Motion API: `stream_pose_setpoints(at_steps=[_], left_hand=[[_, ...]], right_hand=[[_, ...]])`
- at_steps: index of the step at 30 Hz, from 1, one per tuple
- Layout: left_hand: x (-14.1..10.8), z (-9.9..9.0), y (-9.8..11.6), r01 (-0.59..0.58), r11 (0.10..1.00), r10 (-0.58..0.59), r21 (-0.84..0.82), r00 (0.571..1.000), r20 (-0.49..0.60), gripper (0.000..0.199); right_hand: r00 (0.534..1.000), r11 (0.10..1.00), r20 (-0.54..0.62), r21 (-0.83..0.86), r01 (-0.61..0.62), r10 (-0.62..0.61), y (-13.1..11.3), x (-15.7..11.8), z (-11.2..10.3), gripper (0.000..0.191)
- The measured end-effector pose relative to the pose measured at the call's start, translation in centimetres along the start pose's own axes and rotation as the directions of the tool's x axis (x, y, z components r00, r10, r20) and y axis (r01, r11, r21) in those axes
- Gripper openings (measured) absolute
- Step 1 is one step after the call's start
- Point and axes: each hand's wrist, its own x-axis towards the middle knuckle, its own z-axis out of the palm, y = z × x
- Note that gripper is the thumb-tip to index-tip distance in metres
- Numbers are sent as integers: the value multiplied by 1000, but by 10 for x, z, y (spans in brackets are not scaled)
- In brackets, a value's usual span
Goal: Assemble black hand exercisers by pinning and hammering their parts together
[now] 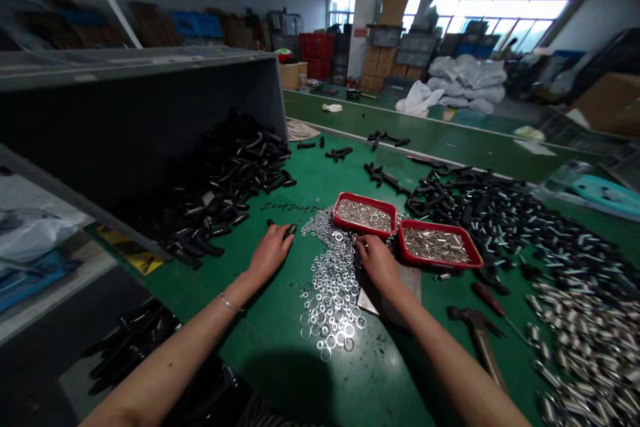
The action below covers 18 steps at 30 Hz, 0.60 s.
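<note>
My left hand is closed around a small black part with a shiny end, low over the green table. Most of that part is hidden by the fingers. To its right spreads a heap of silver metal rings. My right hand is at the heap's right edge, in front of the red trays, with thumb and fingers pinched together; what they hold is too small to make out. Below its wrist lies a flat metal plate. One red tray contains tiny metal pieces, the other red tray small metal pins.
A grey bin lies on its side at left, spilling black parts. On the right are more black parts with metal pins, a hammer, a red-handled screwdriver and a pile of metal cylinders.
</note>
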Motion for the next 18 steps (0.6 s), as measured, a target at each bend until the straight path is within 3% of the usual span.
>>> stream_pose_setpoints(at_steps=[2,4,7,11,15,18], left_hand=[[-1,-1,8,-60,998,60,1,996,-64,33],[2,-2,14,-123,990,128,73,990,-62,29],[12,0,24,-203,955,197,215,979,49,25],[25,8,34,-261,903,207,341,960,189,20],[32,12,38,-340,850,253,402,933,254,22],[35,13,37,-366,840,263,401,921,289,23]], right_hand=[[999,999,-1,1,-34,34,-6,13,12,14],[997,997,-2,25,-71,71,-9,19,20,11],[996,988,15,129,-90,89,-6,23,20,13],[994,925,42,363,-111,103,7,12,0,27],[976,796,132,565,-219,175,20,-19,-27,32],[931,512,233,784,-351,282,28,-44,-41,30]])
